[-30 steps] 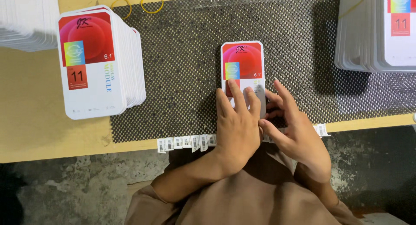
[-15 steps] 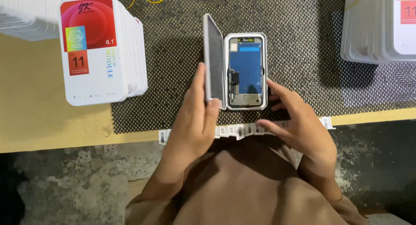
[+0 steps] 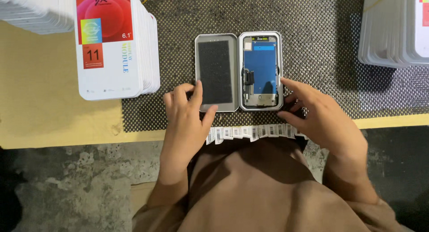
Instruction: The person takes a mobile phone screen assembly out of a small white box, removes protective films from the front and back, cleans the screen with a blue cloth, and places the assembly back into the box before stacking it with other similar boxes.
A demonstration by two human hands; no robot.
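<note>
Since half a second back, you've swung the lid from standing on edge to lying flat, so the white plastic hinged case [image 3: 239,72] is now fully open on the black dotted anti-slip mat [image 3: 321,44]. Foam-lined lid [image 3: 216,72] sits at 9 o'clock of the tray half, and the blue-backed phone display module [image 3: 261,71] lies seated in that tray.

Your left hand [image 3: 187,111] is spread loose, thumb and forefinger tips just pressing the lid's near edge, gripping nothing. Your right hand [image 3: 319,113] is open too, fingers [image 3: 292,86] touching the tray's right rim. Keep both touches on the plastic rims, I'd say, and stay off the module's flex cable on its left side.

Strip of white barcode stickers [image 3: 250,132] hangs along the counter [image 3: 44,107] edge at 6 o'clock. Stack of red-and-white printed cases [image 3: 114,44] sits at 10 o'clock, another white stack [image 3: 393,28] at 2 o'clock. Rough concrete floor [image 3: 80,178] below.
</note>
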